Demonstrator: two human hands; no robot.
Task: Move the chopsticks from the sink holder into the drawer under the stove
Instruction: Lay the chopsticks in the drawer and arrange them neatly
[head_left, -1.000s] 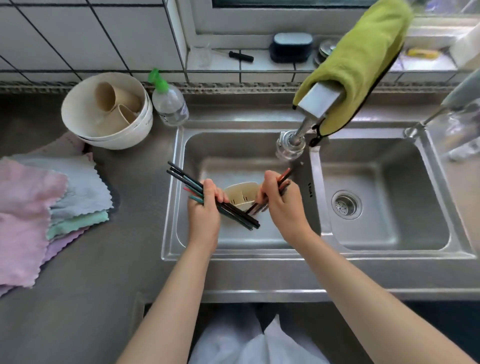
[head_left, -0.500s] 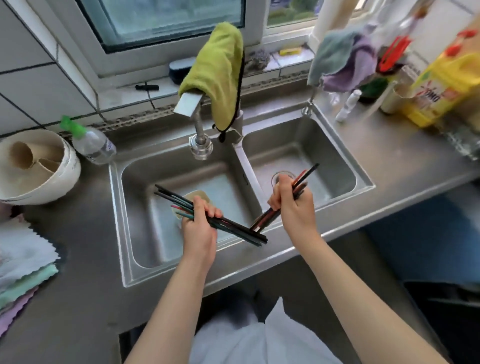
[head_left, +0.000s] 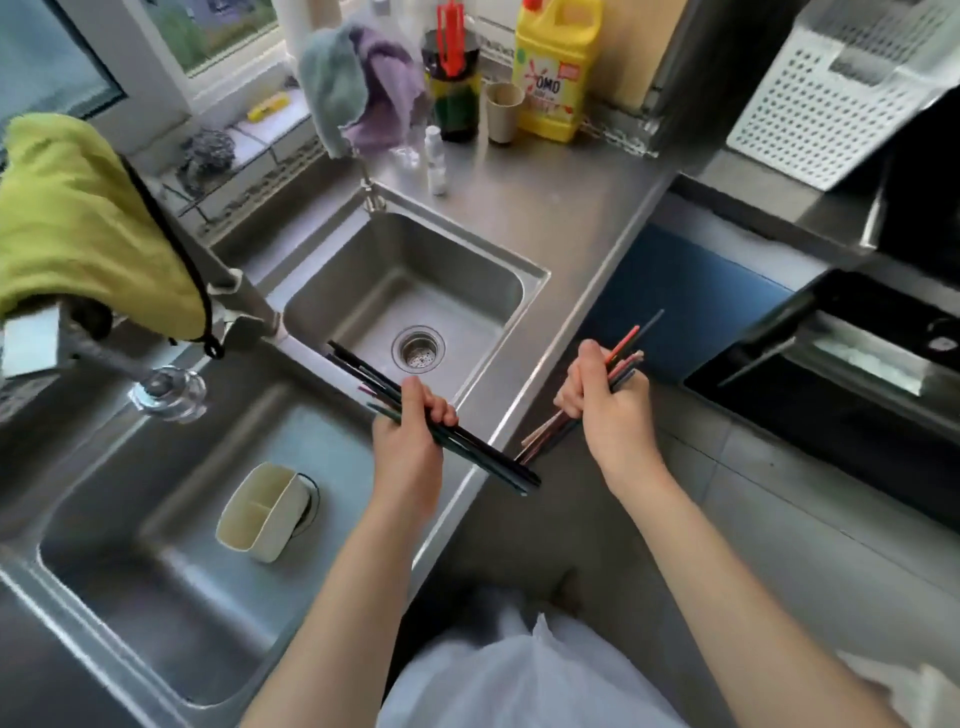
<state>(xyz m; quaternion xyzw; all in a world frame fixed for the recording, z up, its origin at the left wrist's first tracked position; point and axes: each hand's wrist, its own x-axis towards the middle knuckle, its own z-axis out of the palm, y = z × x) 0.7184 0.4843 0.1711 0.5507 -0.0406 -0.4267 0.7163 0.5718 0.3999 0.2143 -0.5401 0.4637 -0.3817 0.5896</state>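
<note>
A steel counter runs along the window wall and carries a double sink with two basins, one at my lower left and one further up towards the counter's far end. Past the counter's right edge lie a grey tiled floor and a black stove unit; I cannot tell where its drawer is. One green cloth hangs over the tap at the left edge of the sink. At the counter's far corner stand one yellow detergent jug, one dark bottle, one beige cup and a bundle of grey and purple cloths. In the near basin lies one cream holder, tipped on its side, with two compartments showing and nothing in them. My left hand hovers over the sink's front rim, fingers curled tight round a bundle of dark chopsticks; they blur together and I cannot count them. My right hand is out past the counter's edge, above the floor, fingers clamped on a second bundle of reddish and dark chopsticks, too blurred to count. The lower tips of the two bundles nearly meet between my hands.
</note>
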